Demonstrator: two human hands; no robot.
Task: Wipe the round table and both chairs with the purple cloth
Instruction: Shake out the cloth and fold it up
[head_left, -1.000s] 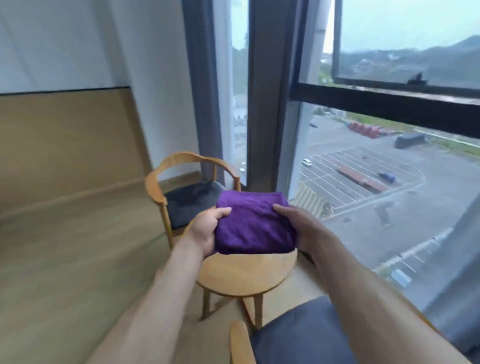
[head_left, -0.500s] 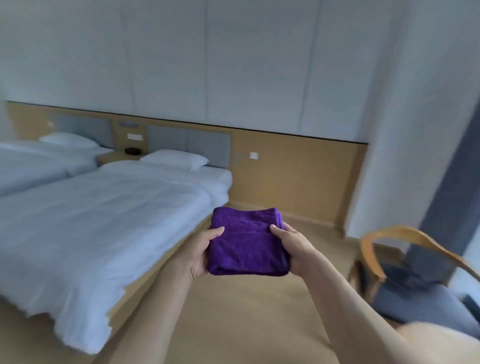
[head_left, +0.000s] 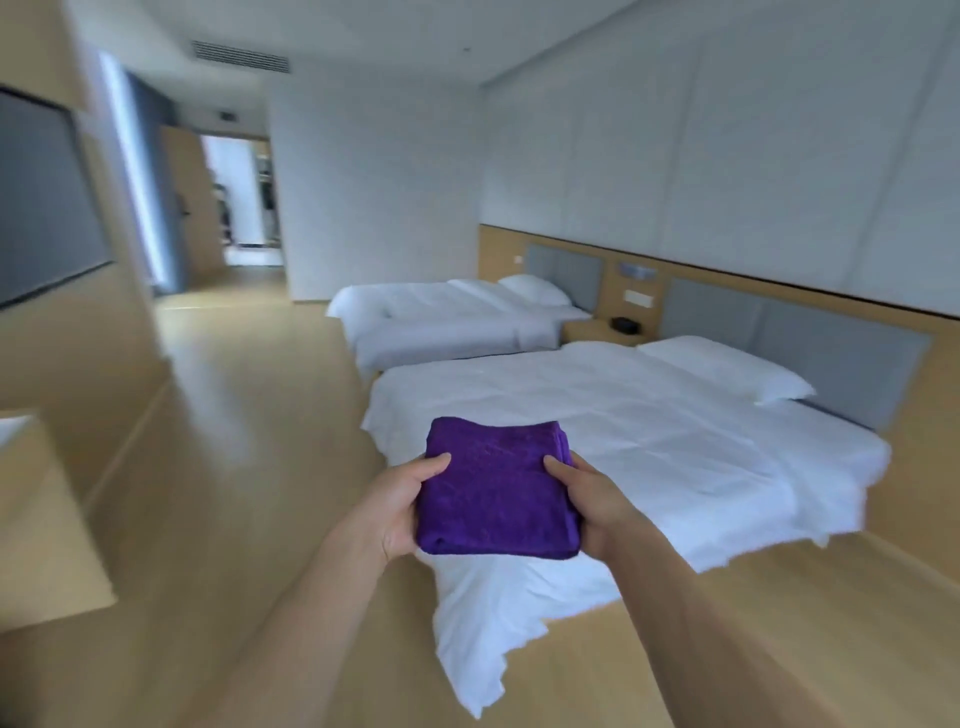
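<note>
Wall panel (head_left: 47, 202): dark, flat, far left.
Floor (head_left: 249, 415): pale wood, smooth.
Left hand (head_left: 402, 506): grip grasps the cloth's left edge, thumb on top.
Purple cloth (head_left: 496, 488): folded plush square, held above the near bed's corner.
Right hand (head_left: 589, 499): grip grasps the right edge.
Beds (head_left: 649, 431): two, white rumpled linen, soft pillows.

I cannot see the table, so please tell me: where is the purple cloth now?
In the head view, lower centre: the folded purple cloth is held between the left hand and right hand, before the nearer bed.
</note>
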